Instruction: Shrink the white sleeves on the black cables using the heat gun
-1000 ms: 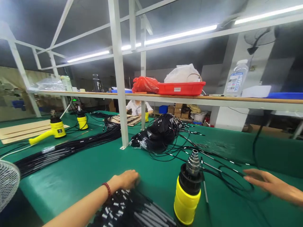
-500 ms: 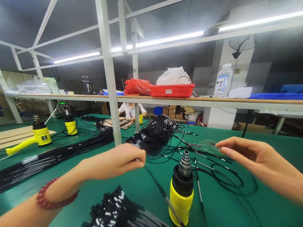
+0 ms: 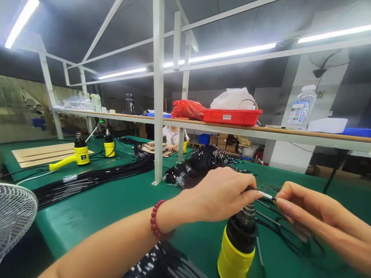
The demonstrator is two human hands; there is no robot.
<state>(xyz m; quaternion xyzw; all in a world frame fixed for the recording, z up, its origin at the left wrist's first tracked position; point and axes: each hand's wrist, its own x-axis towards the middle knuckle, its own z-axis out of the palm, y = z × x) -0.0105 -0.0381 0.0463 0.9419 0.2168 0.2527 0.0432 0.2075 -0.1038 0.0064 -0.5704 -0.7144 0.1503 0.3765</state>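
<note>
My left hand (image 3: 222,195) pinches a thin black cable with a white sleeve (image 3: 265,194) at its end, held just above the metal nozzle of an upright yellow heat gun (image 3: 238,242). My right hand (image 3: 307,210) comes in from the right, its fingertips at the cable's tip. A red bead bracelet sits on my left wrist. Under my left forearm lies a bundle of black cables with white-marked ends (image 3: 162,264).
A heap of black cables (image 3: 199,166) lies past a white frame post (image 3: 158,92) on the green table (image 3: 110,204). Two more yellow heat guns (image 3: 75,156) stand at left. A fan guard (image 3: 14,216) is at lower left. A person sits beyond the shelf with a red tray (image 3: 232,116).
My left hand lifted a single cable from the near bundle and carried it right, over the heat gun nozzle. My right hand rose off the table and met the cable's end.
</note>
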